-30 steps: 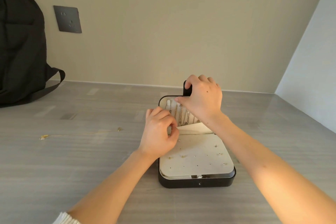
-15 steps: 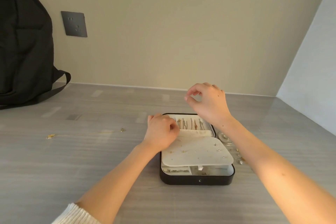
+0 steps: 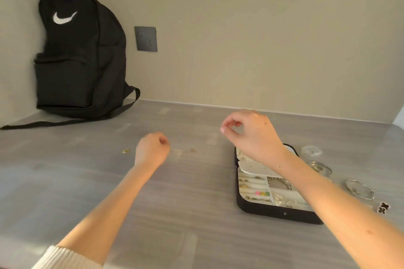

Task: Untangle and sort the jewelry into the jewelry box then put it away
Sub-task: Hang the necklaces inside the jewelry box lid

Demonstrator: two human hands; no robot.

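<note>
Left hand [image 3: 153, 150] curled over fine chain [image 3: 191, 150] on surface [image 3: 87, 185], grip impossible to tell; right hand [image 3: 251, 135] loosely curled above open jewelry box [image 3: 262, 214]. Risk: knotting if dragged.

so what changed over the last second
The left hand left the jewelry box and moved left to the thin chain; whether it grips it is unclear. The right hand let go of the box and hovers above it. Box and backpack stayed put.
</note>
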